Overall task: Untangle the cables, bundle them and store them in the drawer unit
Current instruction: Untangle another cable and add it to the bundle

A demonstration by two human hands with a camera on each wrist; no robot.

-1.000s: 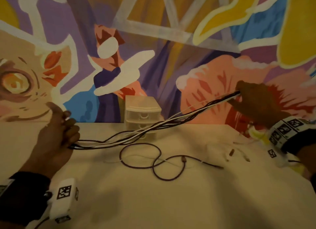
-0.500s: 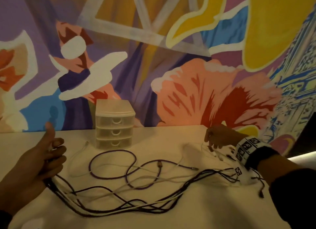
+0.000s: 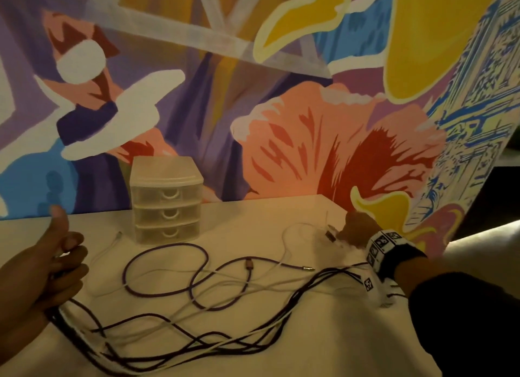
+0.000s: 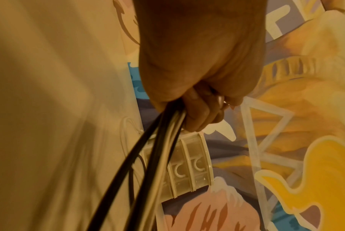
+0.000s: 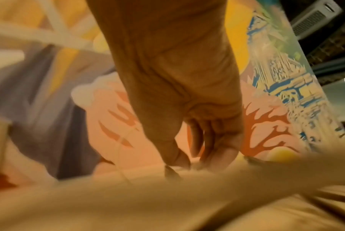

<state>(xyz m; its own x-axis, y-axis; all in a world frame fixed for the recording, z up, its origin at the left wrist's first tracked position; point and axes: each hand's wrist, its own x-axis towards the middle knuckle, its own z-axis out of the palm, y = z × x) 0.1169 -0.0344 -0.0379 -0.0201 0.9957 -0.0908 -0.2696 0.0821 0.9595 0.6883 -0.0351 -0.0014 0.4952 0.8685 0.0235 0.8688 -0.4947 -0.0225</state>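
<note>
My left hand (image 3: 53,267) grips one end of a bundle of dark and white cables (image 3: 180,345), thumb up, at the table's left. The left wrist view shows the left hand's (image 4: 199,109) fingers curled round those cables (image 4: 158,148). The bundle lies slack across the table toward my right wrist. A purple cable (image 3: 168,267) and a white cable (image 3: 289,230) loop loosely behind it. My right hand (image 3: 356,230) reaches down at the back right, fingertips at a dark connector (image 3: 329,235). In the blurred right wrist view the right hand's (image 5: 195,156) fingers point down beside that connector (image 5: 169,170). The drawer unit (image 3: 166,199) stands shut.
The pale table (image 3: 281,334) ends at a back right corner just behind my right hand. A painted mural wall (image 3: 309,123) rises directly behind the table and the drawer unit (image 4: 189,164). A dark gap opens to the far right of the wall.
My right hand let go of the bundle it held raised and taut, and moved to the table's back right. The bundle dropped slack onto the table. My view turned right.
</note>
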